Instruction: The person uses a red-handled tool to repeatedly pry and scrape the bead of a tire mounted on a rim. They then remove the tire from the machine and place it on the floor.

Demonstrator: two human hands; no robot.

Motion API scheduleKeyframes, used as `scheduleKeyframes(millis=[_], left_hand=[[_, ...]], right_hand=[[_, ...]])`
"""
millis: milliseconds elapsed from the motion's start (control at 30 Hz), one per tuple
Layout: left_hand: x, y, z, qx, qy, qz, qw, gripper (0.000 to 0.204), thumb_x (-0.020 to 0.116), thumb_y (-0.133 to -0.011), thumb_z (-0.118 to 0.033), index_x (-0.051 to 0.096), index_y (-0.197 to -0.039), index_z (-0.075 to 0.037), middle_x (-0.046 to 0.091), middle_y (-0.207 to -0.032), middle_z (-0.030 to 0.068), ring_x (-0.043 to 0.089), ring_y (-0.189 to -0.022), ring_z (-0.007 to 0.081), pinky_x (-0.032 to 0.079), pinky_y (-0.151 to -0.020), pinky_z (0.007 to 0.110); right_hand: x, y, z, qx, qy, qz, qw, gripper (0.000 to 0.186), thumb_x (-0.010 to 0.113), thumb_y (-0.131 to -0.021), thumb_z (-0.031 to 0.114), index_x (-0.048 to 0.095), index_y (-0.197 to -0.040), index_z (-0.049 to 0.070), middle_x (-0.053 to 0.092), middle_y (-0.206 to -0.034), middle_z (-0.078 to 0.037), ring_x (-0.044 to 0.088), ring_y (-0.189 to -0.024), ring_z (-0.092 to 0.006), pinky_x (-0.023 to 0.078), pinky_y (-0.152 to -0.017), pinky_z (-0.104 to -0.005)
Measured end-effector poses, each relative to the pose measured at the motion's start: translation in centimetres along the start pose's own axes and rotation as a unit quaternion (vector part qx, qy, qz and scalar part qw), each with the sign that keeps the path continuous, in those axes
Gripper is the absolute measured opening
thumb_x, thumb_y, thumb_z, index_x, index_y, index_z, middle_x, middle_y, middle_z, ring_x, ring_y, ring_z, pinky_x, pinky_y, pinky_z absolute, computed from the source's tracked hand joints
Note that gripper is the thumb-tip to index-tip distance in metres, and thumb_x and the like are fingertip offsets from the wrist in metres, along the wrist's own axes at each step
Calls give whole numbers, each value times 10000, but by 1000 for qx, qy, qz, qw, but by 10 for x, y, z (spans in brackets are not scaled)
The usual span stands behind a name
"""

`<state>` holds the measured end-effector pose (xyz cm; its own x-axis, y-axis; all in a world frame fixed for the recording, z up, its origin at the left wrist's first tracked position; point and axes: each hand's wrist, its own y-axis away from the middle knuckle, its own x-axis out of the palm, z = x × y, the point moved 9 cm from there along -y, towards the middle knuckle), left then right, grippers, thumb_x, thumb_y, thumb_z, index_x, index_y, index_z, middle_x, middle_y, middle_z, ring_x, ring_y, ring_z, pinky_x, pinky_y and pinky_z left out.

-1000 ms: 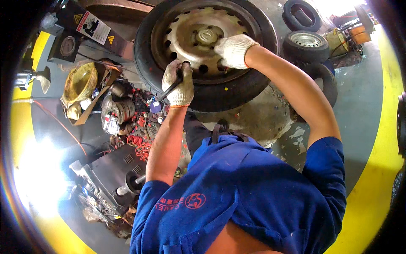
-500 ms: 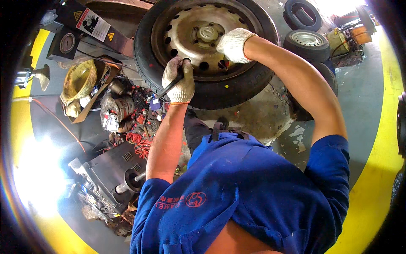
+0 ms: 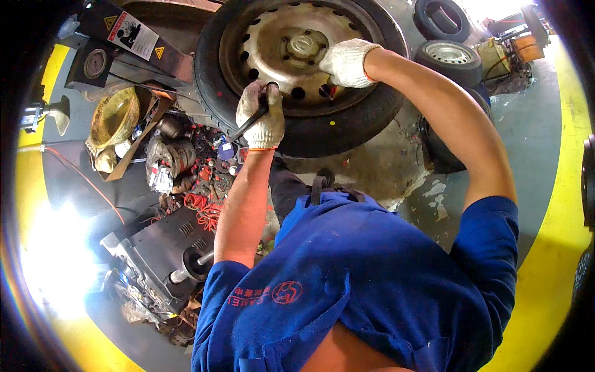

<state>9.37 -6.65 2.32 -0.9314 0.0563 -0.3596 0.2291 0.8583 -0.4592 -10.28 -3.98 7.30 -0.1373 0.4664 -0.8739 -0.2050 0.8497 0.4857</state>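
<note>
Right hand [image 3: 351,62] edged rightward, grip unclear; left hand [image 3: 268,126] clasps bar [image 3: 250,122]; grey floor [image 3: 527,167] cluttered.

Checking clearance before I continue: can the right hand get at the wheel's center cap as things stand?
Probably yes: the gloved right hand is just right of the center cap, with nothing visible blocking it. The left hand, holding a black bar, is lower left, clear of that path.
</note>
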Motion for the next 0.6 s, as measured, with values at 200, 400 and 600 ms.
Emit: scheduleKeyframes(millis=[200,400,600], left_hand=[[-1,0,1,-26,49,-36,998,195,695,-939,-222,663,-1005,-41,688,-845,139,678,-761,319,541,-735,405],[0,-1,1,-28,56,-24,998,203,684,-954,-222,646,-1027,-36,684,-814,121,694,-758,279,546,-735,397],[6,1,-1,-71,117,16,990,239,662,-971,-212,632,-1081,-2,693,-888,129,711,-782,264,545,-783,385]], right_hand=[[4,-3,-2,-9,12,13,1000,313,617,-895,268,772,-1069,60,748,-1103,-196,713,-1031,-408,569,-877,-492],[1,5,0,9,8,12,1000,320,609,-927,271,770,-1077,39,751,-1108,-194,715,-1037,-397,567,-888,-491],[11,-2,-5,10,41,13,999,282,654,-873,230,755,-1090,80,752,-1075,-165,709,-1016,-392,572,-858,-487]])
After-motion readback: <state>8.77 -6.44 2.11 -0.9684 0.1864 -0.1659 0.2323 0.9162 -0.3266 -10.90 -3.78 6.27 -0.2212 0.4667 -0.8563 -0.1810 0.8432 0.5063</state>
